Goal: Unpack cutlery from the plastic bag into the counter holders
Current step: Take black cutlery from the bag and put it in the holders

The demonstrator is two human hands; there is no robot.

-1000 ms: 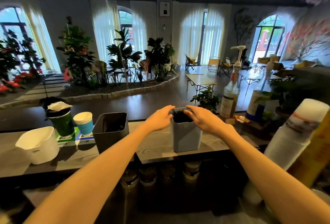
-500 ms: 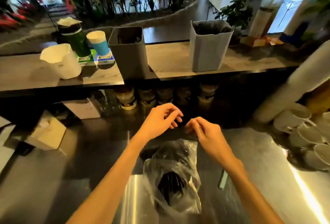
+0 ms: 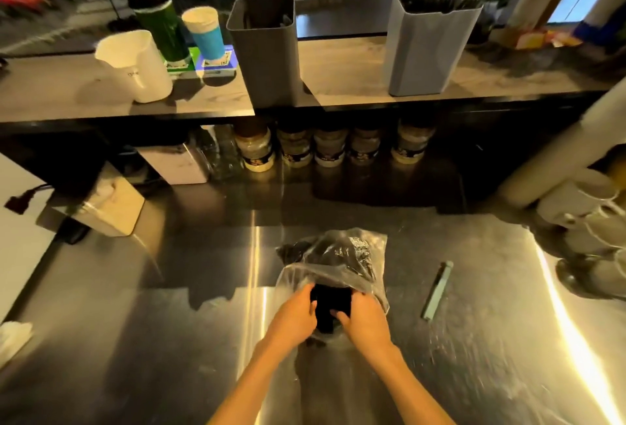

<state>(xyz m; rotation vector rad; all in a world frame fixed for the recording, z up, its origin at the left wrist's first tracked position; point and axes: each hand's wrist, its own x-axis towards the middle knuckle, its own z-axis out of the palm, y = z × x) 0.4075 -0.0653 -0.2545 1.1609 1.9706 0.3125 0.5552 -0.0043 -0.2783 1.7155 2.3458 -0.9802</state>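
Both hands, left (image 3: 295,313) and right (image 3: 366,317), clamped on black cutlery (image 3: 331,302) at the bag (image 3: 352,255) mouth, likely to lift a bunch for the holders (image 3: 428,48) beyond the bag.

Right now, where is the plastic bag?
In the head view, the plastic bag lies low and centre on the steel counter, left of a grey-green pen, both hands at its near end.

Both forearms bare, reached forward from bottom edge, converging toward centre. Left hand (image 3: 295,314) palm turned inward, fingers curled round dark bundle. Right hand (image 3: 362,318) mirrored it, fingers curled on opposite side. Hands close together, thumbs uppermost, wrists roughly straight.
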